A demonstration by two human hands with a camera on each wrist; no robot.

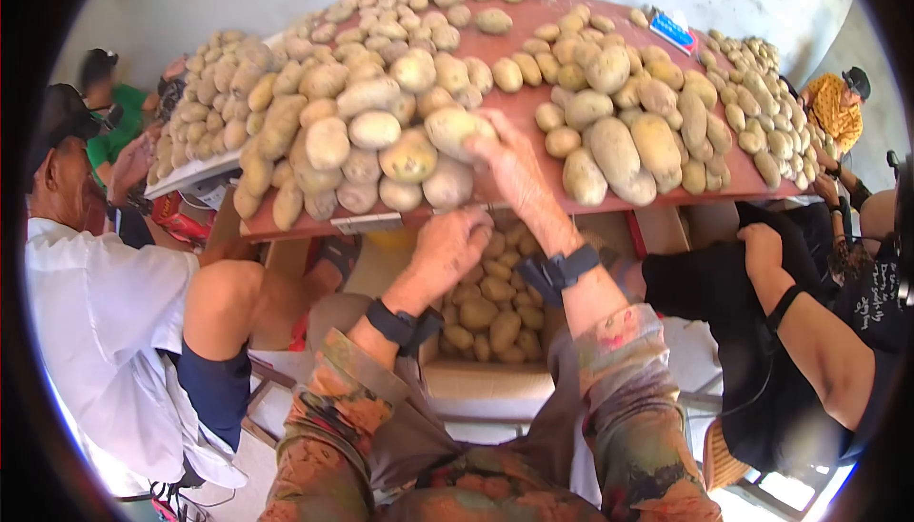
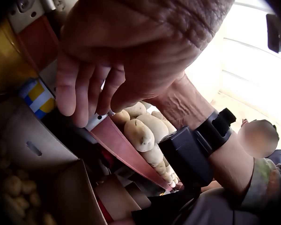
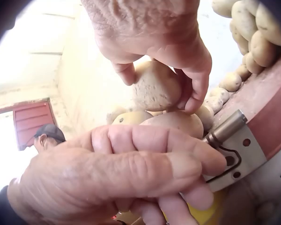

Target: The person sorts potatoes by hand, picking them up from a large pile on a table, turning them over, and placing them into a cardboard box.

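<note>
In the head view my right hand (image 1: 514, 165) grips a potato (image 1: 455, 131) at the near right side of a large potato heap. The right wrist view has this potato (image 3: 154, 86) between the thumb and fingers, its skin lightly pitted. Lower down, at the table's front edge, is my left hand (image 1: 447, 246), above a cardboard box of potatoes. Its fingers (image 2: 82, 89) hang loosely bent in the left wrist view, with nothing in them. More potatoes (image 3: 178, 121) lie right behind the left hand in the right wrist view.
A second potato heap (image 1: 628, 136) lies right of centre on the red table (image 1: 490, 41). The cardboard box (image 1: 490, 379) stands between my knees. A metal hinge (image 3: 234, 145) juts at the table edge. Seated people flank me, one in a white shirt (image 1: 105, 322).
</note>
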